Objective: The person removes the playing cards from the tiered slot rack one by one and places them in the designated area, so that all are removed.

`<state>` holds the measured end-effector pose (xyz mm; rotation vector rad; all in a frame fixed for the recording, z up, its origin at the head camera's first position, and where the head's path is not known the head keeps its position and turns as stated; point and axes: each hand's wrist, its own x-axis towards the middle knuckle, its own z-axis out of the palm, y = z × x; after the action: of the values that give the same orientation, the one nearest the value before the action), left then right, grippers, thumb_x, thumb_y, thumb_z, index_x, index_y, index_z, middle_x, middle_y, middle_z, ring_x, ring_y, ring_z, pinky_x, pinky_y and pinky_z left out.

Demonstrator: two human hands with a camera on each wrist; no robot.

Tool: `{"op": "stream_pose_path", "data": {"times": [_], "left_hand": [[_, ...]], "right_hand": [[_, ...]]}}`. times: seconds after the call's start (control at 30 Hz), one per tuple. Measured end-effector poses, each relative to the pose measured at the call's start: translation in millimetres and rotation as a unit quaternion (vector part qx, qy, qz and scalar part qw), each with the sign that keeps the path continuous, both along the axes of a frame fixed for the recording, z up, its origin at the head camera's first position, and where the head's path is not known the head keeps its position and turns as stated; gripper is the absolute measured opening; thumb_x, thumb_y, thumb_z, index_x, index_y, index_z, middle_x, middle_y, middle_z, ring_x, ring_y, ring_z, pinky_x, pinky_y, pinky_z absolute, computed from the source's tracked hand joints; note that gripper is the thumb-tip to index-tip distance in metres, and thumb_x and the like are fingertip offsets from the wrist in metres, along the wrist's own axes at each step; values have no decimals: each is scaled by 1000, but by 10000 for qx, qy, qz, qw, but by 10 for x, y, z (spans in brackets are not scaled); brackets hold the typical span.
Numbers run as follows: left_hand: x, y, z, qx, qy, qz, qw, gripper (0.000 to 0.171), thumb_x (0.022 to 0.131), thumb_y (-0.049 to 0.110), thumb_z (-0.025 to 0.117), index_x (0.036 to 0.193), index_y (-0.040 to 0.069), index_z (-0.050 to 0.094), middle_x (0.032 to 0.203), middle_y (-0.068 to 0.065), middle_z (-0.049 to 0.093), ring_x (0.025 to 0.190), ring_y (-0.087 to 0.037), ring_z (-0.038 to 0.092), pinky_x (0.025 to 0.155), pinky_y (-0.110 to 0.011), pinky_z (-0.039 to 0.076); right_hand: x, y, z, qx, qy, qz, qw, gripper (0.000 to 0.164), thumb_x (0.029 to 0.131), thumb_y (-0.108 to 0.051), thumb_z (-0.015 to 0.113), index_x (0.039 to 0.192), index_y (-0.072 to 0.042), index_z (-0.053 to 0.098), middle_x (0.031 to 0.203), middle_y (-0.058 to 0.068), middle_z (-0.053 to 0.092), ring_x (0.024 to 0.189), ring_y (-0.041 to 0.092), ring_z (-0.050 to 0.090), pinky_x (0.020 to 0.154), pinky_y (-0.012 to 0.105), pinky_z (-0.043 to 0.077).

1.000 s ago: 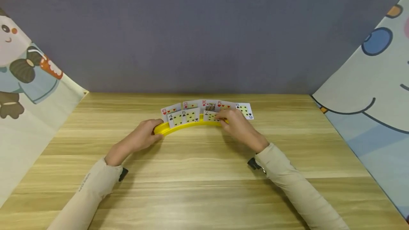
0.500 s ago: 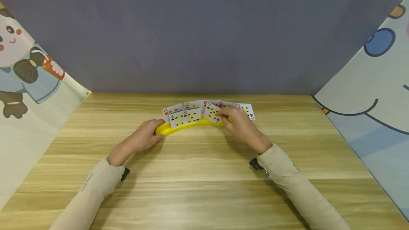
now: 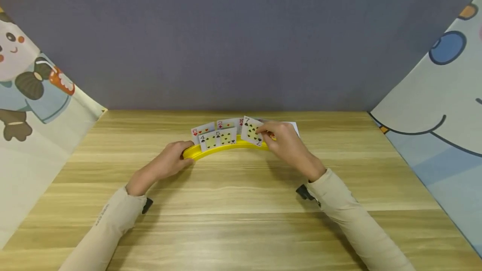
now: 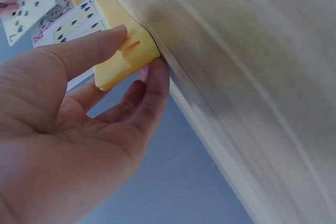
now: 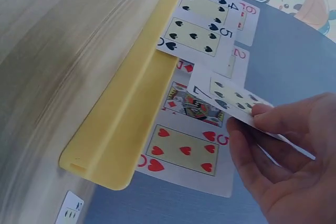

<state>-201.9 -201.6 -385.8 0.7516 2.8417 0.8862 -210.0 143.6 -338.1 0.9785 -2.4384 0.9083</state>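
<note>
Two hands work well apart at a curved yellow card holder (image 5: 118,121), which sits on the wood-grain table (image 3: 226,225) with its long axis running from left to right and its middle bowed away from the person. The left hand (image 3: 165,164) grips the holder's left end, thumb on one side and fingers wrapped round the other. The right hand (image 3: 289,143) pinches the seven of spades (image 3: 251,131) by its right side, between thumb and fingers, so this is the nearer hand by far.

What counts is how that card stands to the front slot. It is over the right half of the holder, directly before the king of diamonds (image 5: 194,106), its long axis set across the holder's length and tilted rather than square to it. Whether its lower edge touches the slot, the views do not settle. To its left, past a bare stretch of slot, the five of spades (image 5: 194,40) overlaps the four of spades (image 5: 203,11) in the front row. Behind stand the six of hearts (image 3: 203,131), two of diamonds (image 3: 227,124) and five of hearts (image 5: 184,153). A black-suited card (image 5: 70,211) lies beyond the holder's right end.
</note>
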Motion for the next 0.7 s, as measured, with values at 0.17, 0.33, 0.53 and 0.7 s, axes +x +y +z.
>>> {"op": "stream_pose_path", "data": {"times": [0.17,0.33,0.53,0.7], "left_hand": [[15,4,8,11,33,20,10000,26,89,3,72,113,-3,63,105,-19,67,77,-19,54,65,-31,46],[14,3,3,-5,70,17,10000,25,89,4,72,111,-3,64,104,-17,67,76,-18,53,65,-31,45],[18,4,1,29,46,-16,10000,27,89,3,72,113,-4,63,106,-19,67,78,-19,54,66,-32,46],[28,7,3,40,47,-5,10000,28,89,2,72,114,-5,63,109,-21,67,81,-21,56,69,-33,46]], "right_hand": [[63,38,65,-122,208,91,9997,17,90,8,65,100,-1,76,102,9,74,84,18,69,71,33,56],[123,127,116,-233,308,0,9993,18,90,7,66,102,-3,76,105,8,74,88,18,69,75,35,56],[152,242,178,-414,569,-75,9975,18,87,10,69,98,-2,76,101,9,74,90,22,70,77,36,56],[165,334,223,-439,759,-256,9958,20,87,11,68,97,-3,77,100,8,75,89,23,70,76,38,56]]}}
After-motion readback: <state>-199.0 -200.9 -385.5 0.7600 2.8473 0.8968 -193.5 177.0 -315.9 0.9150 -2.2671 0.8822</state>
